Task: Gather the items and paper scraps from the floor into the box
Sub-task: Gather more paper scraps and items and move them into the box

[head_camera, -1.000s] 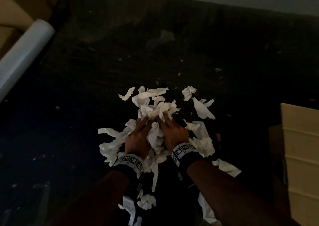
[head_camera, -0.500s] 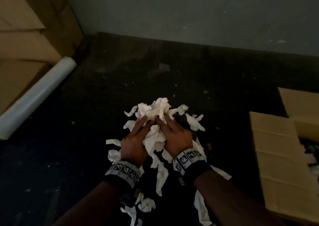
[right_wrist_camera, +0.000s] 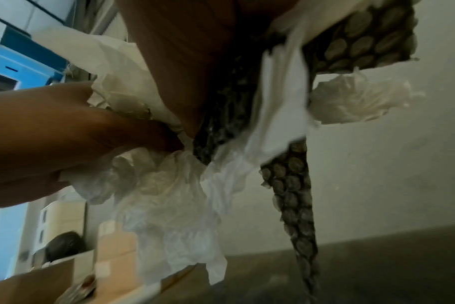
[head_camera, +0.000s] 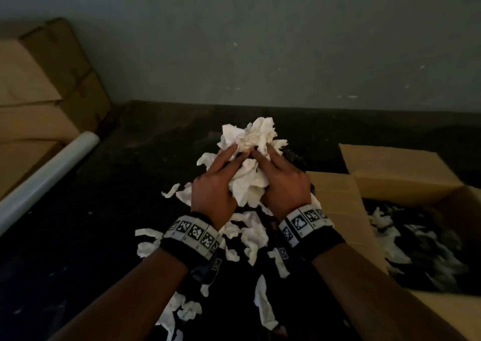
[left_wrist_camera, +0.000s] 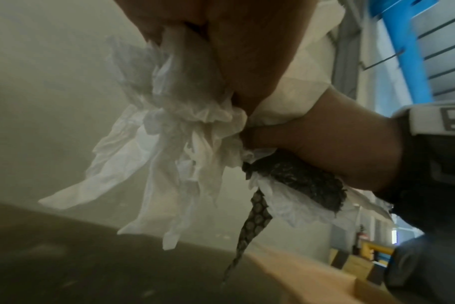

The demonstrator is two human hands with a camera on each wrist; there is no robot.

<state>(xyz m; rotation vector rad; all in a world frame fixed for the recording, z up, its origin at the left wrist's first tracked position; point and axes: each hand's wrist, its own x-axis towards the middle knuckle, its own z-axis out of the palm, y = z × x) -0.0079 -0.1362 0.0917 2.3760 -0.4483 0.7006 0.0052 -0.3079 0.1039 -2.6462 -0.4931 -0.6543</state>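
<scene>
Head view: left hand (head_camera: 214, 192) & right hand (head_camera: 285, 184) side by side, fingers (head_camera: 223, 156) curled over 1 wad of white paper scraps (head_camera: 250, 158), pressed between both palms, held above the floor (head_camera: 104, 210). Loose scraps (head_camera: 250, 236) lie on the floor below the wrists. Open cardboard box (head_camera: 335, 202) just right of the hands, flaps out, scraps & dark material inside. Stacked cartons (head_camera: 39, 93) & white roll (head_camera: 49, 174) at left by the wall.

Left wrist view: left hand (left_wrist_camera: 247, 51) grips the paper wad (left_wrist_camera: 174, 133); right hand (left_wrist_camera: 325, 139) clamps it from the other side. Strip of dark bubble wrap (left_wrist_camera: 255, 218) hangs from the bundle.

Right wrist view: right hand (right_wrist_camera: 190, 51) holds paper scraps (right_wrist_camera: 169, 195) w/ dark bubble wrap (right_wrist_camera: 294, 195) dangling; left hand (right_wrist_camera: 65, 139) presses in opposite. Box edge (right_wrist_camera: 65, 273) lower left. Blurry.
</scene>
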